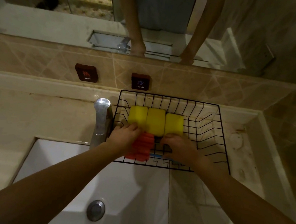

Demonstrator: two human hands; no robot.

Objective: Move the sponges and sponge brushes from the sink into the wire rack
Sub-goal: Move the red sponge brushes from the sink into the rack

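Hands: left hand (pixel 124 137) rests fingers-down on the red ribbed sponge (pixel 141 146), grip unclear; right hand (pixel 179 150) curled over something dark, hold hidden
Sponges: 3 yellow sponges (pixel 155 121) side by side in the wire rack (pixel 215 139); red one just in front, touching them
Blue item (pixel 156 155): partly under right hand, near rack's front edge
Rack: on counter, right of faucet (pixel 101 119)
Sink (pixel 115 182): below, drain (pixel 95 210) visible

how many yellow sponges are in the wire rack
3, side by side in the wire rack: left sponge, middle sponge, right sponge. The hands cover their near edges, so more could be hidden.
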